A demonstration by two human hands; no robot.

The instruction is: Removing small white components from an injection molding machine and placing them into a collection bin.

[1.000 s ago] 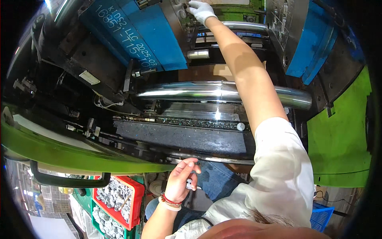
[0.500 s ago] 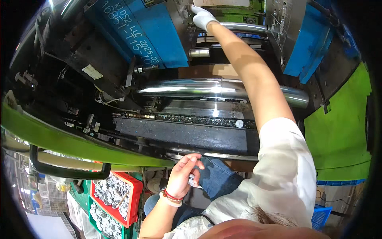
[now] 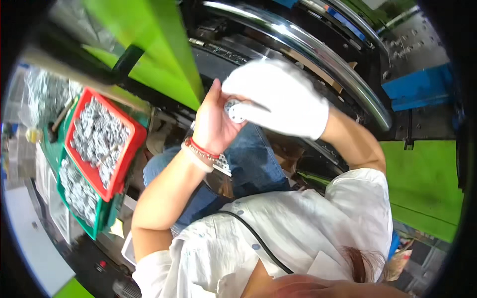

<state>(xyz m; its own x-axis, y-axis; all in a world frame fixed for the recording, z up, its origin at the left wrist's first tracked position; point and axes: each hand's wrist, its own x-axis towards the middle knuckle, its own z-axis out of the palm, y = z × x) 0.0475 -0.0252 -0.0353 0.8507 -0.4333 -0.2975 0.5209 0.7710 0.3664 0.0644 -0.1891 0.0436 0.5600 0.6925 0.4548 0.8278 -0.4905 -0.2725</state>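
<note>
My bare left hand (image 3: 212,125), with a red bracelet and a pale band at the wrist, is raised over my lap, fingers curled round small round grey-white discs with holes (image 3: 235,111). From the right, my white-gloved right hand (image 3: 280,99) meets it. The gloved thumb lies against one disc and the other gloved fingers reach over the left fingertips. Motion blurs the glove. How many discs lie in the palm is hidden. A small pale perforated piece (image 3: 222,165) shows beside my left wrist.
A red tray (image 3: 130,141) and a green tray (image 3: 99,223), both full of small grey parts, stand at the left. A green machine panel (image 3: 171,54) rises beyond my left hand. Steel bars (image 3: 343,62) and a blue mould block (image 3: 417,87) are at the far right.
My right arm has come back from between the mould halves to my left hand, which has risen. The view has turned toward the trays. Discs now show between my hands.
</note>
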